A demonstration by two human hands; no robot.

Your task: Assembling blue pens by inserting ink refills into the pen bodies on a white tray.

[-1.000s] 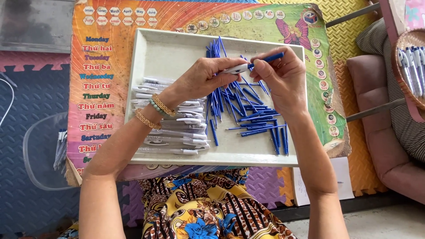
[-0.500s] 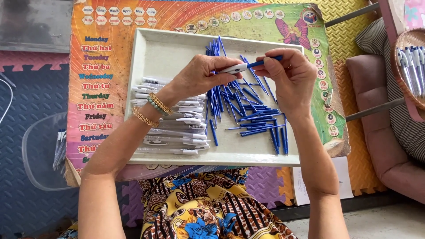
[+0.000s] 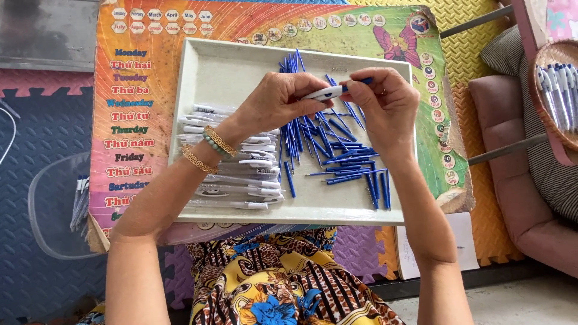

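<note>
Hands: left hand (image 3: 278, 102) and right hand (image 3: 385, 102) pinch one white plastic pen barrel (image 3: 325, 92) above the shallow white rectangular tray (image 3: 232, 66).
Tray room: far-left corner bare; slim blue refills (image 3: 346, 153) crowd its right edge.

Both bare forearms reach forward from the lower edge of view and angle inward, so the two hands meet close together at the centre. The left hand (image 3: 278, 101) is turned back-up with its wrist bent slightly, its fingers curled and pinched toward the right, and bangles circling the wrist. The right hand (image 3: 385, 105) faces it, the back toward the onlooker, its fingers bent down and its fingertips (image 3: 355, 89) closed in a pinch almost touching those of the left.
</note>
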